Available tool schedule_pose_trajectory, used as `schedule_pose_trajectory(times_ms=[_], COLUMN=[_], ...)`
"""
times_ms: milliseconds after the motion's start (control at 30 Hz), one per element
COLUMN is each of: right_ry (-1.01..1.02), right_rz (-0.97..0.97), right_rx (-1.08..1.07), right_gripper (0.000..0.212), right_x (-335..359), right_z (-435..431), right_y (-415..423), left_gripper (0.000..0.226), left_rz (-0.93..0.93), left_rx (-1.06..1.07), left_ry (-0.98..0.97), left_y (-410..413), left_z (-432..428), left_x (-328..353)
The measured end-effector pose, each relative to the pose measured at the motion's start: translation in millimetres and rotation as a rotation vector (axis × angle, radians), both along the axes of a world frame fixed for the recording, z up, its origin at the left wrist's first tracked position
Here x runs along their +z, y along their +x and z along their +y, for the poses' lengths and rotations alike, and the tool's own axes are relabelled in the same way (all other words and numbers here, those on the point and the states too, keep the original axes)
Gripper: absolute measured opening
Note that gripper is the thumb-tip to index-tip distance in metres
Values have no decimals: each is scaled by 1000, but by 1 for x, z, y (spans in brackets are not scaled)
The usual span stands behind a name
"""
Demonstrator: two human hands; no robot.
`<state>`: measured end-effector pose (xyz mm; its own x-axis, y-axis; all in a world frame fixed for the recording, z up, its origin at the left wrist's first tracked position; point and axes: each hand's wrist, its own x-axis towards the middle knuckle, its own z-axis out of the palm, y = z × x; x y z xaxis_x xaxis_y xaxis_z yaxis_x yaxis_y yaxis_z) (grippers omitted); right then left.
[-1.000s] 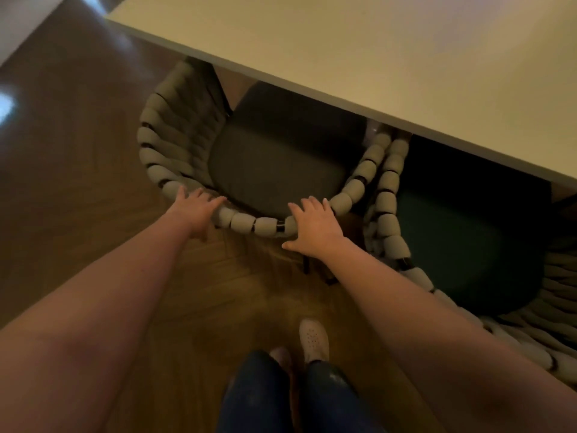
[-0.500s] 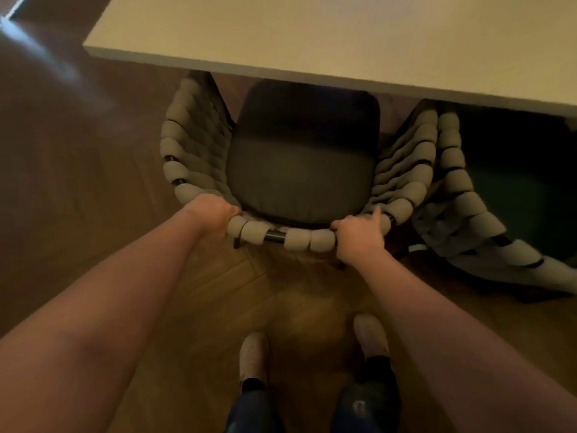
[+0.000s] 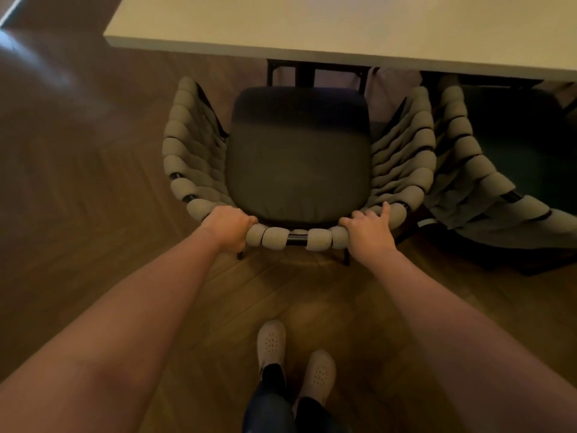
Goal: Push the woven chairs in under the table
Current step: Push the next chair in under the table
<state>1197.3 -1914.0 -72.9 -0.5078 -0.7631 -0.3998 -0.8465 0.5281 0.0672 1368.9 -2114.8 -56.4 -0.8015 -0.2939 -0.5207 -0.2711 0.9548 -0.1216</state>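
A woven chair [image 3: 193, 157] with thick grey rope wrapping and a dark seat cushion [image 3: 298, 160] stands in front of me, facing the pale table [image 3: 312, 23]. The whole seat is in view, clear of the table edge. My left hand [image 3: 229, 226] grips the left part of the chair's back rail. My right hand [image 3: 370, 228] grips the right part of the same rail, thumb raised along the rope. A second woven chair [image 3: 474, 176] with a dark green seat stands to the right, touching the first, its front partly under the table.
Dark table legs [image 3: 304, 73] show below the table edge, just beyond the seat. Wooden herringbone floor [image 3: 78, 182] spreads to the left and behind the chair. My two feet in pale shoes [image 3: 271, 342] stand close behind the chair.
Both hands went from resting flat on the back rail to gripping it. The chair now stands farther out from under the table, with its full seat exposed, and squarely in front of me.
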Motion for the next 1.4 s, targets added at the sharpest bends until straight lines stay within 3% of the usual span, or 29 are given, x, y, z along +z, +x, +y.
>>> schedule_pose_trajectory(times_ms=[300,967,1233,1400], right_ry=[-41,-99,-77,-78], right_rz=[-33,-33,4,20], right_rx=[53,-35,-67,-59], right_gripper=[38,37,39,36], right_x=[3,7,2,-2], right_z=[9,-132,-148,-160], right_y=[42,72,58,48], left_gripper=[32,37,33,30], left_rz=[-27,-94,5,-30], left_rx=[-80,-136,-10,53], left_ry=[5,-78,-28,-38], left_y=[47,55,45,33], left_z=[6,-153,-161,-173], left_x=[2,8,-1,-5])
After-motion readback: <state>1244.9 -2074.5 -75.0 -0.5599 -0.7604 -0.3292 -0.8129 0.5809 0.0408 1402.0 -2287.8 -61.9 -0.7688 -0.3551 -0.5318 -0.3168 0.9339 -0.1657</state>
